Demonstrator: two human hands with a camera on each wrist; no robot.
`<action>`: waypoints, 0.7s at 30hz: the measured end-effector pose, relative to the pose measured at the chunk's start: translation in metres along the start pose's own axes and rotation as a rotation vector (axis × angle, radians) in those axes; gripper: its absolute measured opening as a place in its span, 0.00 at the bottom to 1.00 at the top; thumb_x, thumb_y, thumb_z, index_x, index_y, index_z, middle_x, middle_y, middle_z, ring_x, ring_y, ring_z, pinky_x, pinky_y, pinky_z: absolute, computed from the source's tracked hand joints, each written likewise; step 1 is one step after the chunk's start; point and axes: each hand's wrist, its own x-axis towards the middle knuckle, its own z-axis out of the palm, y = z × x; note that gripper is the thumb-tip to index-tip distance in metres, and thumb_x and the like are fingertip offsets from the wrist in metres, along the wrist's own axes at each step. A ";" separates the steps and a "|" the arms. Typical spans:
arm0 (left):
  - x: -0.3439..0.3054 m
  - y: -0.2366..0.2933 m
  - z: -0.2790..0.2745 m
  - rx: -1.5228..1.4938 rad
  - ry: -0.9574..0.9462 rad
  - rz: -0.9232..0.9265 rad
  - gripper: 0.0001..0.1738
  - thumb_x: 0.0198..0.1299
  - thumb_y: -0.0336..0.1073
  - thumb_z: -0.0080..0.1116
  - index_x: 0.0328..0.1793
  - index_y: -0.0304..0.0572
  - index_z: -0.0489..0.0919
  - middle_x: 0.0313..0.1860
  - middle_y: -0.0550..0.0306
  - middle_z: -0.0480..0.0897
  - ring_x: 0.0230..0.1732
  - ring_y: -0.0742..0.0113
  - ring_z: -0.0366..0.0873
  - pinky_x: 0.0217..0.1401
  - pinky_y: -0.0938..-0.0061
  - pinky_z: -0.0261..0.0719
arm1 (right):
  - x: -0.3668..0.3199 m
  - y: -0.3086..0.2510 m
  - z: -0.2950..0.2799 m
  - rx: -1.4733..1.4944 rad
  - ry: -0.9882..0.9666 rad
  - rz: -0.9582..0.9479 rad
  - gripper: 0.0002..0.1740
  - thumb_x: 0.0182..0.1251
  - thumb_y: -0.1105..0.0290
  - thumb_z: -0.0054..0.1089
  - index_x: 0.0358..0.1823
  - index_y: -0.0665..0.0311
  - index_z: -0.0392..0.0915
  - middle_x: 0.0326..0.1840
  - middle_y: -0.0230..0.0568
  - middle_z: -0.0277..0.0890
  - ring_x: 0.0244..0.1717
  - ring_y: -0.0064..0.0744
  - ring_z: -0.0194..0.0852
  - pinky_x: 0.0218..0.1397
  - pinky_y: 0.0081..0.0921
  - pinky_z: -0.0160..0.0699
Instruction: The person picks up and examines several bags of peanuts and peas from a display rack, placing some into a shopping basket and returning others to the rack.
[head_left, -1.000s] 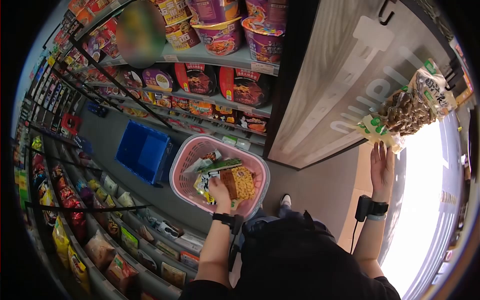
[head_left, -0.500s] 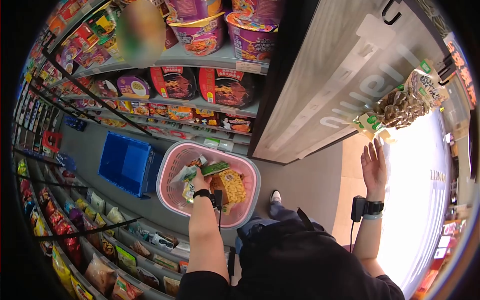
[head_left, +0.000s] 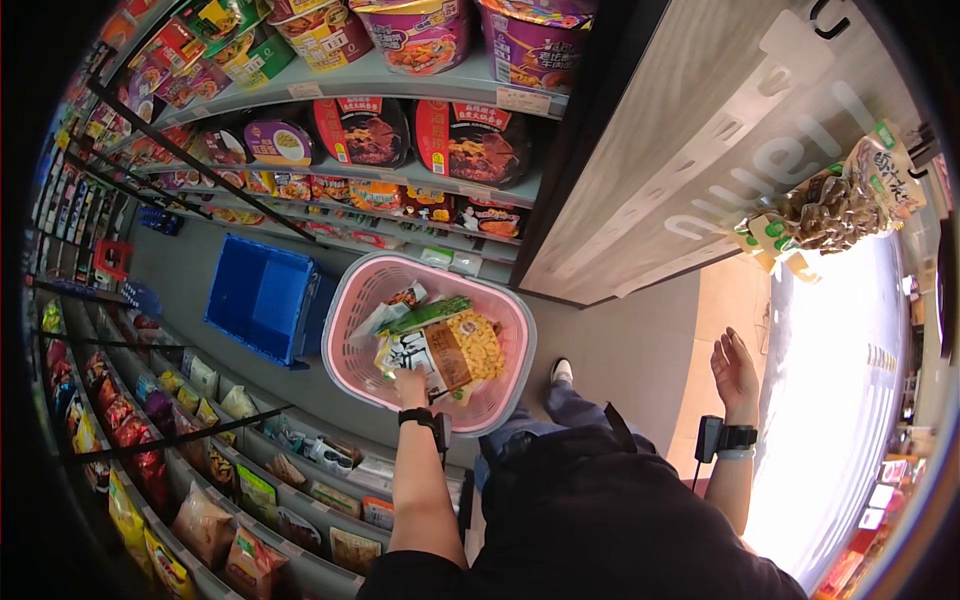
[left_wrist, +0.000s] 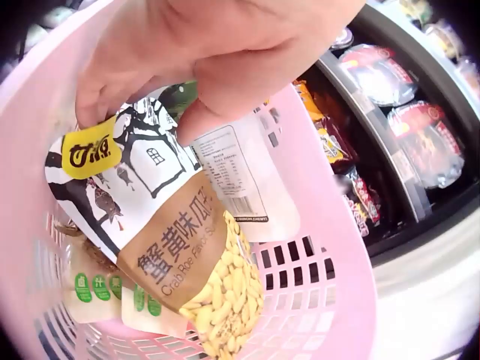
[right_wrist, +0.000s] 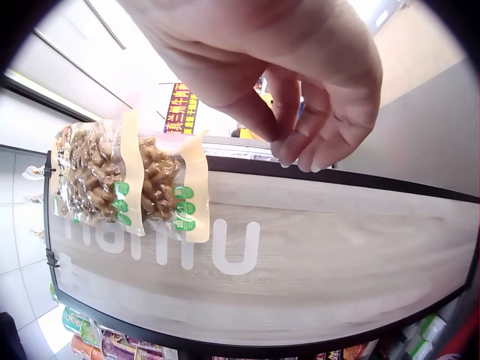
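A pink basket (head_left: 530,335) stands on the floor, holding several snack bags. Over its near side, my left hand (head_left: 411,384) pinches the top of a crab roe flavor snack bag (left_wrist: 169,259), white and brown with yellow kernels showing. Behind that bag lies a long green packet (head_left: 432,316), and a white packet (left_wrist: 251,184) leans by the basket wall. Beige bags with green labels (left_wrist: 94,285) lie underneath. My right hand (head_left: 737,375) holds nothing, its fingers loosely bent, below and apart from clear bags of brown snacks (head_left: 835,212) hanging on the wood-grain panel.
A blue crate (head_left: 255,300) sits beside the basket. Shelves of instant noodle cups (head_left: 415,40) and boxed meals (head_left: 470,145) rise ahead, with racks of snack bags (head_left: 125,515) at the left. The wood-grain panel (head_left: 680,170) with hooks stands at the right.
My left hand moved to the packets at the basket's left, then back to the crab roe flavor bag's near end. My right hand drew down, away from the hanging bags.
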 end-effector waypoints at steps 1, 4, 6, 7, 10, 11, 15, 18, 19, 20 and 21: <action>0.008 -0.009 0.004 -0.029 -0.111 -0.005 0.22 0.48 0.42 0.58 0.39 0.29 0.71 0.35 0.36 0.77 0.41 0.43 0.76 0.37 0.52 0.74 | 0.001 0.002 0.002 -0.013 -0.006 0.014 0.15 0.64 0.68 0.50 0.51 0.65 0.69 0.43 0.34 0.72 0.45 0.28 0.70 0.46 0.22 0.74; 0.008 0.007 -0.019 -1.225 -0.549 -0.350 0.15 0.58 0.34 0.47 0.44 0.27 0.70 0.34 0.39 0.78 0.43 0.50 0.77 0.43 0.61 0.75 | 0.002 0.007 0.015 -0.018 -0.022 0.021 0.14 0.64 0.68 0.50 0.50 0.65 0.70 0.42 0.34 0.72 0.45 0.28 0.70 0.46 0.22 0.73; -0.002 0.038 -0.043 -1.497 -0.678 -0.411 0.13 0.59 0.30 0.44 0.46 0.27 0.70 0.34 0.41 0.78 0.42 0.52 0.77 0.44 0.62 0.75 | 0.004 0.010 0.017 -0.039 -0.043 0.030 0.14 0.64 0.68 0.50 0.50 0.65 0.70 0.42 0.34 0.72 0.45 0.28 0.70 0.46 0.22 0.73; -0.007 0.061 -0.056 -1.491 -0.706 -0.356 0.10 0.59 0.29 0.43 0.44 0.31 0.71 0.34 0.45 0.77 0.39 0.54 0.77 0.40 0.61 0.75 | 0.006 0.012 0.019 -0.057 -0.062 0.032 0.14 0.64 0.68 0.50 0.50 0.65 0.70 0.41 0.34 0.72 0.45 0.28 0.70 0.45 0.22 0.73; 0.028 0.037 -0.015 -1.298 -0.652 -0.158 0.12 0.59 0.26 0.40 0.48 0.38 0.70 0.37 0.50 0.77 0.37 0.57 0.75 0.36 0.61 0.74 | 0.001 0.015 0.028 -0.087 -0.071 0.022 0.14 0.64 0.69 0.50 0.49 0.66 0.70 0.41 0.35 0.72 0.43 0.28 0.71 0.44 0.22 0.74; 0.040 0.022 0.002 -1.113 -0.562 -0.018 0.16 0.58 0.24 0.40 0.52 0.41 0.69 0.40 0.51 0.76 0.38 0.59 0.74 0.36 0.61 0.73 | -0.001 0.015 0.028 -0.086 -0.069 0.018 0.14 0.64 0.69 0.50 0.49 0.66 0.70 0.41 0.35 0.72 0.43 0.28 0.71 0.44 0.22 0.74; 0.012 0.019 0.015 -1.141 -0.316 -0.291 0.29 0.57 0.26 0.42 0.66 0.55 0.60 0.43 0.51 0.74 0.42 0.61 0.74 0.41 0.63 0.74 | -0.008 0.019 0.025 -0.106 -0.046 0.020 0.13 0.64 0.69 0.50 0.48 0.66 0.70 0.40 0.36 0.72 0.42 0.28 0.72 0.42 0.21 0.75; 0.026 -0.007 0.055 -0.499 -0.136 -0.333 0.32 0.56 0.37 0.50 0.68 0.62 0.56 0.46 0.45 0.74 0.45 0.53 0.74 0.44 0.52 0.71 | -0.014 0.020 0.023 -0.116 -0.012 0.025 0.13 0.64 0.69 0.50 0.48 0.66 0.71 0.40 0.37 0.73 0.41 0.28 0.73 0.41 0.20 0.75; 0.027 -0.013 0.067 -0.217 0.053 -0.353 0.32 0.55 0.41 0.52 0.67 0.55 0.57 0.47 0.43 0.73 0.47 0.50 0.73 0.45 0.50 0.70 | -0.015 0.020 0.021 -0.116 -0.009 0.027 0.12 0.64 0.69 0.50 0.47 0.66 0.71 0.39 0.37 0.73 0.41 0.28 0.73 0.40 0.20 0.76; 0.023 -0.018 0.070 -0.216 0.046 -0.353 0.32 0.55 0.41 0.52 0.67 0.55 0.57 0.47 0.43 0.73 0.47 0.50 0.73 0.45 0.50 0.70 | -0.016 0.019 0.019 -0.120 -0.003 0.023 0.12 0.64 0.69 0.50 0.47 0.66 0.71 0.39 0.37 0.73 0.41 0.28 0.73 0.40 0.20 0.76; 0.019 -0.023 0.071 -0.109 0.016 -0.148 0.26 0.55 0.42 0.52 0.61 0.49 0.63 0.43 0.46 0.76 0.42 0.51 0.75 0.41 0.54 0.71 | -0.016 0.020 0.017 -0.125 -0.003 0.020 0.12 0.64 0.69 0.50 0.47 0.66 0.71 0.39 0.37 0.73 0.41 0.27 0.73 0.40 0.20 0.76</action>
